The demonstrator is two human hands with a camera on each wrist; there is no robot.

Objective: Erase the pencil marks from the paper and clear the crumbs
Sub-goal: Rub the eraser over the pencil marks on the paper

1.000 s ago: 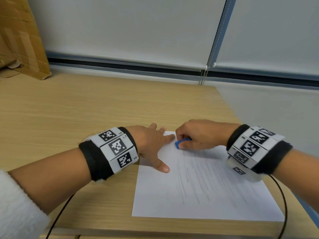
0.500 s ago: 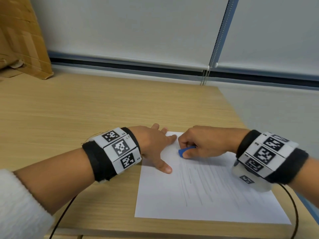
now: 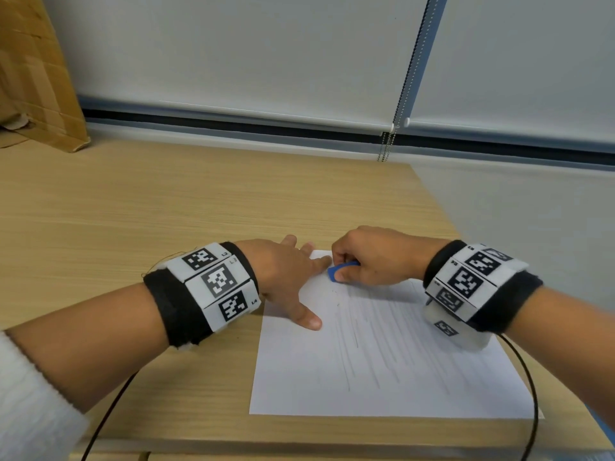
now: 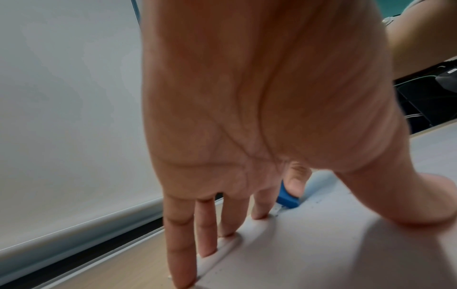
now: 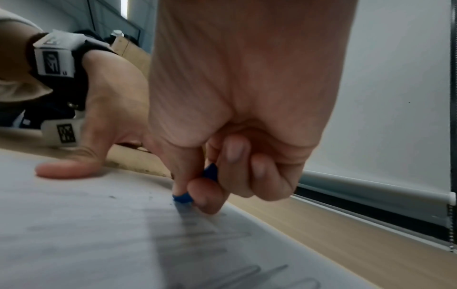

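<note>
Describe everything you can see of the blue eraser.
The eraser is small, blue and matte, rubbery-looking, with a rounded end. The right hand pinches it between thumb and fingers, which hide most of it. Its tip is pressed, tilted, onto the paper near the far left corner, beside the left hand. Dark crumbs lie by it.

Paper (image 3: 382,371) lies on the table (image 3: 166,211) at its near right; cardboard (image 3: 33,78) stands far left.

Blue eraser (image 3: 336,271), white paper (image 3: 319,380) with grey pencil lines (image 3: 372,341), light wood table (image 3: 166,211).
</note>
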